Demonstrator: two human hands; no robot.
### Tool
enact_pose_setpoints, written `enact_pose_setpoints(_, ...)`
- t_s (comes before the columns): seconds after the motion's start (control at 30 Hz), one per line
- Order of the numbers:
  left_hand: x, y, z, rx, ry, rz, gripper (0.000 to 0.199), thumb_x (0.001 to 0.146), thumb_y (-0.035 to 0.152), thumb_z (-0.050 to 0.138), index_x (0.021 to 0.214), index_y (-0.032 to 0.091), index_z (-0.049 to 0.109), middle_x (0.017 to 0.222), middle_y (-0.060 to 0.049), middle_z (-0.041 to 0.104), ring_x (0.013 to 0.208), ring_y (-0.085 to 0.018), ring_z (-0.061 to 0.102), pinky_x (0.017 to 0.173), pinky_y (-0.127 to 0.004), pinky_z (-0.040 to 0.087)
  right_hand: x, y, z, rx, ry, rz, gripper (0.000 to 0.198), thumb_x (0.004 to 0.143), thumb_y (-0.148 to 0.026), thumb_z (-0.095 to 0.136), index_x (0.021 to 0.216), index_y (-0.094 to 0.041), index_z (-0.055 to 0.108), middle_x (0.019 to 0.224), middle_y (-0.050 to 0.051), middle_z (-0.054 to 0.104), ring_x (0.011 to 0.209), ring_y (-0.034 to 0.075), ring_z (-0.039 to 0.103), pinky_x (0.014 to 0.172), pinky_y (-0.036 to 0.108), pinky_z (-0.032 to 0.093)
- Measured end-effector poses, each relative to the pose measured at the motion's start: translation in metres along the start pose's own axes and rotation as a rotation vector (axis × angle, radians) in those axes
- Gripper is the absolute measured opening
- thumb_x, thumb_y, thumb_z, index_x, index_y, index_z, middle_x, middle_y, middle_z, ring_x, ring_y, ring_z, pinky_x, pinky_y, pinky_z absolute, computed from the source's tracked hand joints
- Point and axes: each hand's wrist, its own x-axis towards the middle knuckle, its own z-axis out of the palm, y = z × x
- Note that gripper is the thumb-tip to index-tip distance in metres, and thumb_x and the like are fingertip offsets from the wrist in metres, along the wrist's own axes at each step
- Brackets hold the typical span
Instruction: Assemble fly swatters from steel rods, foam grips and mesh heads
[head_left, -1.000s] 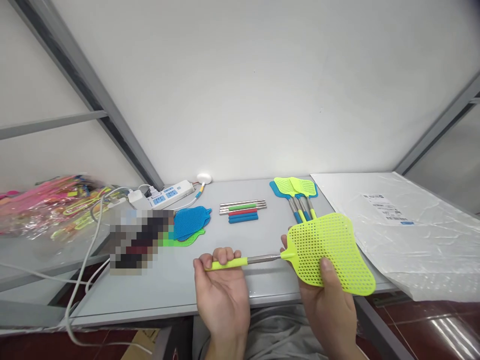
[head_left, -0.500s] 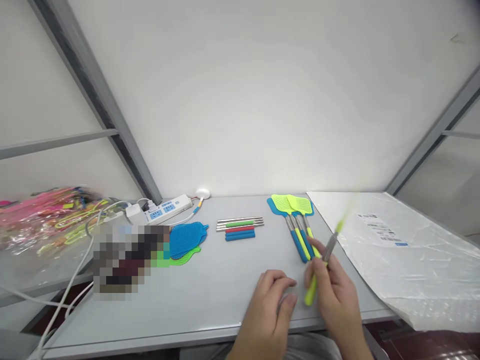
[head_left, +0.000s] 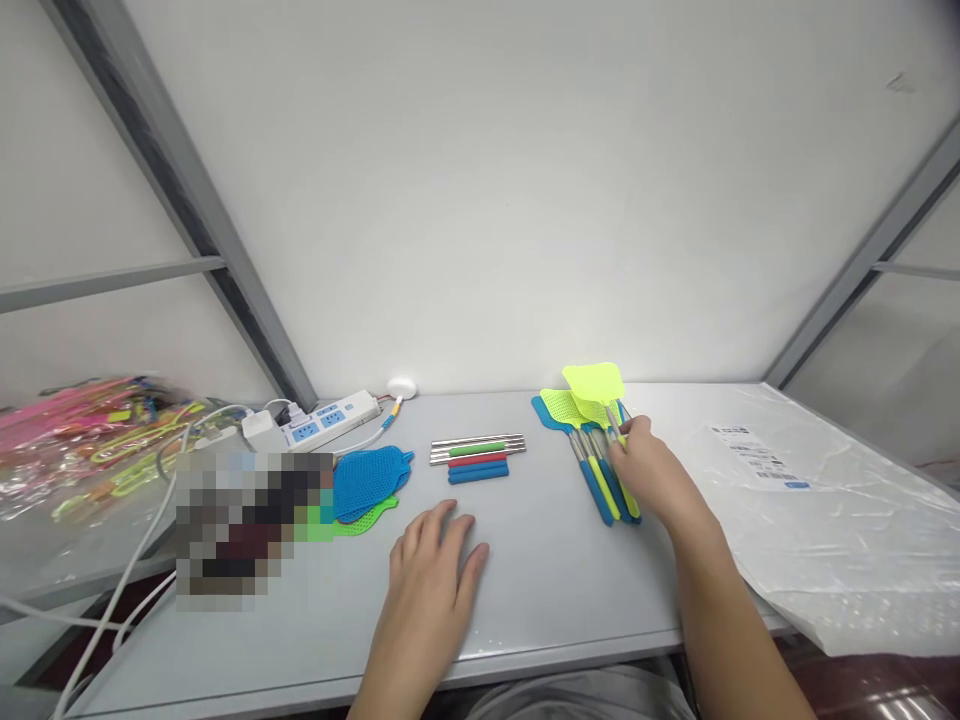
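Observation:
My right hand (head_left: 646, 462) grips a yellow fly swatter (head_left: 595, 382) near its handle and metal rod, holding it over a pile of assembled swatters (head_left: 604, 490) with blue and yellow handles. My left hand (head_left: 433, 565) hovers or rests low over the table with its fingers apart, holding nothing. Beyond it lie several metal rods (head_left: 442, 442), a green handle tube (head_left: 478, 449), a red one (head_left: 478, 460) and blue ones (head_left: 478, 473). Left of those is a stack of blue swatter heads (head_left: 371, 482), with green heads (head_left: 367, 520) partly under them.
A white power strip (head_left: 337, 418) with plugs and cables stands at the back left. Bagged colourful items (head_left: 105, 430) are at the far left, near a pixelated patch. A white plastic mailer (head_left: 795, 530) covers the table's right side and hangs over its front edge.
My right hand has carried the yellow swatter forward, from near the table's front edge to above the pile. My left hand has moved left and its fingers have spread.

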Motion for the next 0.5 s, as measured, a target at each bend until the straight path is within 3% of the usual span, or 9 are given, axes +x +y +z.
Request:
enact_pose_setpoints(0.13,0.0,0.008,-0.001,0.056,-0.064,0.017,0.031,0.093,0.039,0.05,0.118,0.027,0.064,0.132,-0.011,0.058,0.121,-0.032,0.048,0.102,-0.056,0.031,0.004,0.0,0.008,-0.094,-0.031,-0.003,0.009,0.082,-0.024,0.053,0.09,-0.021,0.052,0.069,0.006,0.059,0.06,0.023,0.054,0.055,0.031,0.032)
enact_pose_setpoints(0.37,0.003,0.013,-0.006,0.16,-0.144,-0.036,0.035,0.097,0.04,0.042,0.122,0.028,0.062,0.138,-0.008,0.055,0.126,-0.03,0.047,0.104,-0.055,0.032,0.008,-0.001,0.019,-0.24,-0.043,-0.041,0.013,0.085,-0.017,0.046,0.097,-0.018,0.051,0.099,0.015,0.06,0.081,0.025,0.059,0.06,0.03,0.035)
enact_pose_setpoints(0.5,0.003,0.011,-0.004,0.176,-0.147,-0.029,0.036,0.097,0.041,0.041,0.123,0.027,0.061,0.139,-0.009,0.054,0.127,-0.03,0.046,0.104,-0.055,0.031,0.011,0.001,0.024,-0.276,-0.053,-0.07,0.016,0.086,-0.015,0.045,0.1,-0.017,0.052,0.105,0.016,0.059,0.087,0.024,0.061,0.063,0.029,0.036)
